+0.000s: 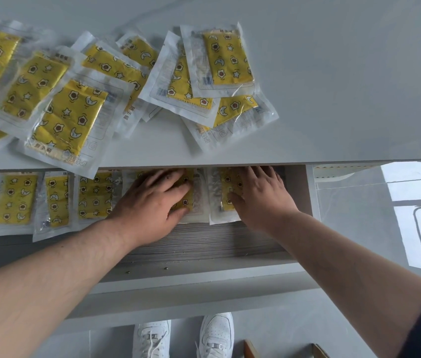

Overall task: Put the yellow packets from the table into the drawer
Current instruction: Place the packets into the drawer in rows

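In the open drawer, just under the front edge of the table, the left hand lies flat on one yellow packet with its fingers straight and slightly apart. At its 3 o'clock side the right hand presses spread fingers on a neighbouring packet; neither hand grips anything. The flat palms look meant to slide or smooth each packet into line at the back of the drawer, so the slippery sleeves sit side by side rather than riding over one another. Toward 9 o'clock three more packets lie face up in the same row, edges overlapping a little, which makes five in the drawer. The row leaves the striped drawer floor bare toward 6 o'clock, probably room for a second row. On the table the rest lie in two loose heaps: a left heap at 10 o'clock of about six, one corner hanging over the edge above the drawer, and a right heap at 12 o'clock of three, though overlaps may hide more. With roughly nine left, I judge the task about a third done. Two white shoes stand at 6 o'clock.
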### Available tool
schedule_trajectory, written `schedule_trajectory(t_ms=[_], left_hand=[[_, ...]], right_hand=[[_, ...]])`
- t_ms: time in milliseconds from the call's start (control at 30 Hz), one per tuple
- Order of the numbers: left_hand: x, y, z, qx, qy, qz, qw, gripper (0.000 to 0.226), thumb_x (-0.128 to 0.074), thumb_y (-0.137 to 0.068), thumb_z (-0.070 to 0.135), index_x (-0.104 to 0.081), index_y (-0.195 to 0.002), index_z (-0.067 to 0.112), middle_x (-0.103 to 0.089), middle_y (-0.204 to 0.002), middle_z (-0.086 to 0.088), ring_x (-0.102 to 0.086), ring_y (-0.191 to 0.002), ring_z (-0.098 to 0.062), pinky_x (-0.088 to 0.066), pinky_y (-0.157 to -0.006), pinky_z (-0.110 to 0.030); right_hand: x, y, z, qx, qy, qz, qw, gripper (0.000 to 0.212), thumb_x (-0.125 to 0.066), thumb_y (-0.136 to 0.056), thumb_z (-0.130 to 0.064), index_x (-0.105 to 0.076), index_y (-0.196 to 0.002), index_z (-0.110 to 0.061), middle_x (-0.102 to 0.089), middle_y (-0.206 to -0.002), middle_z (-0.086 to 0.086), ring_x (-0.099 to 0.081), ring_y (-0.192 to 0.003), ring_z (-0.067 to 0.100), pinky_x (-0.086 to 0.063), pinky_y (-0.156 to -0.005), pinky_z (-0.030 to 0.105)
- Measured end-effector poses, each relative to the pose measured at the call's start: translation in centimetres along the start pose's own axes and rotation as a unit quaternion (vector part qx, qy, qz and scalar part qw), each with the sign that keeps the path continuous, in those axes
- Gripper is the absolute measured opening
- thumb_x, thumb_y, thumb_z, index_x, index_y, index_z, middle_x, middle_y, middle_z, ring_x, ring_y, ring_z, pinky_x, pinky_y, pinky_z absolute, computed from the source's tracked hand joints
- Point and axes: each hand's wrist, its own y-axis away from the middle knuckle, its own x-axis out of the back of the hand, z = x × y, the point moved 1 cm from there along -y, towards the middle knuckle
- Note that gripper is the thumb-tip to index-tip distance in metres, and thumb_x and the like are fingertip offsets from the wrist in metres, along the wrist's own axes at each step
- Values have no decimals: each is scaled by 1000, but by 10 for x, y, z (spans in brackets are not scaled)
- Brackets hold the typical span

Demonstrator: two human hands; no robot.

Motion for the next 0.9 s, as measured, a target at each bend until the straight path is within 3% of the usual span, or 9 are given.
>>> schedule_trajectory(t_ms=[200, 400, 667, 767, 900], left_hand=[[-9, -9, 0, 23, 52, 56, 997, 40, -60, -76, 34, -71, -109, 14, -60, -126, -12, -55, -114, -38, -44, -97, -53], [-16, -10, -1, 42, 86, 92, 991, 38, -80, -72, 20, -72, -108, 13, -61, -127, -11, -55, -114, -39, -43, -97, -54], [-16, -9, -2, 17, 91, 120, 988, 34, -76, -74, 20, -73, -107, 13, -61, -128, -11, -56, -117, -36, -44, -96, -54], [-17, -8, -1, 16, 82, 119, 989, 37, -64, -74, 27, -72, -107, 13, -61, -128, -11, -56, -118, -34, -43, -95, -53], [-15, -8, -1, 3, 74, 123, 990, 35, -66, -74, 23, -71, -106, 11, -62, -126, -12, -55, -117, -35, -45, -93, -54]], right_hand=[[-5, -1, 2, -13, -61, 16, 998, 60, -60, -88, -39, -38, -142, -26, -44, -135, 4, -38, -125, 32, -35, -106, 43], [-6, 0, -2, -30, -122, 31, 992, 58, -64, -88, -34, -41, -140, -26, -37, -138, 7, -33, -126, 30, -31, -106, 38], [-7, -3, 0, -45, -144, 24, 988, 56, -64, -87, -38, -42, -139, -30, -38, -136, 3, -30, -127, 25, -32, -105, 37], [-10, -5, -5, -51, -130, 31, 990, 57, -63, -88, -37, -41, -139, -28, -38, -135, 6, -30, -125, 27, -34, -104, 39], [-14, -4, -9, -47, -116, 49, 991, 58, -63, -88, -37, -39, -139, -23, -37, -136, 8, -31, -124, 30, -37, -102, 44]])
